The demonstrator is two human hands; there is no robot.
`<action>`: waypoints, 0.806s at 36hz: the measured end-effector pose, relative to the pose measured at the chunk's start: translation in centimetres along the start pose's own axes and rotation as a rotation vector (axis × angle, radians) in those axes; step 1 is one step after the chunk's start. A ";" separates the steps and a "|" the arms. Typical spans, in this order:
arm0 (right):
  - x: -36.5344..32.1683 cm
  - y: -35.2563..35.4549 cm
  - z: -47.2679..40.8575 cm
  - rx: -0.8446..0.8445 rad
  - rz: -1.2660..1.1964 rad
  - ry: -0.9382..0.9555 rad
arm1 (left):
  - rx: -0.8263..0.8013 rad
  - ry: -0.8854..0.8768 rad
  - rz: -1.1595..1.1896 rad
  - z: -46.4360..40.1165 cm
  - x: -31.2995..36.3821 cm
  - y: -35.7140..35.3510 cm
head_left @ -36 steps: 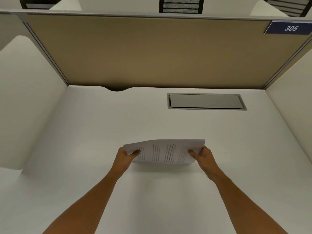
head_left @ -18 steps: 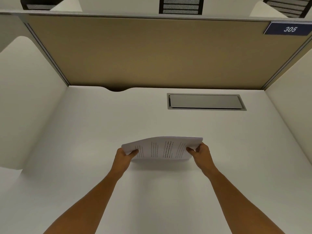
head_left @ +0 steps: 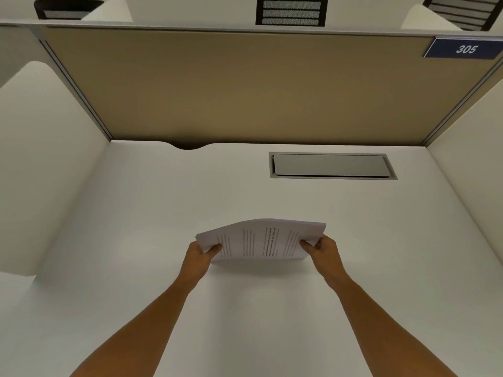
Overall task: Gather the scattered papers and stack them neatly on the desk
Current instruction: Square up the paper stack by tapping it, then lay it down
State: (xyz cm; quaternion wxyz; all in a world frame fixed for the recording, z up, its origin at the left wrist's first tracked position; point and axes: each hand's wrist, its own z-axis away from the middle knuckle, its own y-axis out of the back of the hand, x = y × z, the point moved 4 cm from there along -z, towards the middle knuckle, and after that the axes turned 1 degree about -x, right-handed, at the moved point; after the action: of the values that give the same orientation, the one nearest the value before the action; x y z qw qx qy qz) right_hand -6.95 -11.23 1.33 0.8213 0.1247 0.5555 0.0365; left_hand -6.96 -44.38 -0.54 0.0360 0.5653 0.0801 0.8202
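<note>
A stack of white printed papers (head_left: 261, 239) stands on its long edge on the white desk (head_left: 163, 213), near the middle. It leans away from me and bows upward in the centre. My left hand (head_left: 200, 257) grips its left end, thumb on the printed face. My right hand (head_left: 322, 251) grips its right end the same way. Text columns run across the sheet facing me. No loose sheets lie elsewhere on the desk.
A grey cable hatch (head_left: 332, 165) is set into the desk at the back right. A tan partition (head_left: 245, 85) closes the back, with white side panels left (head_left: 35, 159) and right (head_left: 479, 148). A blue "305" plate (head_left: 464, 49) hangs top right.
Both hands have drawn slightly closer together, and the stack bows up more in the middle. Its position on the desk is almost unchanged.
</note>
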 end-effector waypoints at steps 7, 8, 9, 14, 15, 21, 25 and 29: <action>-0.2 0.3 -0.1 -0.011 0.025 0.009 | 0.051 -0.019 -0.027 0.1 0.5 0.3; -0.3 0.3 -0.1 -0.015 0.034 0.014 | 0.065 -0.023 -0.029 0.2 0.6 0.4; -0.4 0.3 -0.2 -0.022 0.046 0.019 | 0.077 -0.027 -0.031 0.2 0.7 0.5; 0.1 0.3 0.0 -0.050 0.110 0.020 | 0.083 -0.024 -0.050 0.3 0.3 0.7; 0.3 0.2 0.1 -0.063 0.116 0.014 | 0.081 -0.018 -0.052 0.3 0.1 0.7; 1.1 -0.4 0.3 -0.067 0.120 -0.011 | 0.076 0.002 -0.036 0.1 -0.4 0.6; 1.0 -0.2 0.3 -0.048 0.139 -0.011 | 0.092 -0.015 -0.020 0.3 -0.3 0.7; 0.8 0.1 0.3 -0.034 0.187 0.021 | 0.102 -0.021 -0.009 0.6 -0.5 0.9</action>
State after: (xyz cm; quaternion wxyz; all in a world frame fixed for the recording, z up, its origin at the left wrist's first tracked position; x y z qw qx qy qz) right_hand -6.33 -11.03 0.74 0.8105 0.1616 0.5493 0.1236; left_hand -6.18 -45.27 -0.61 0.0117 0.5745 0.1241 0.8089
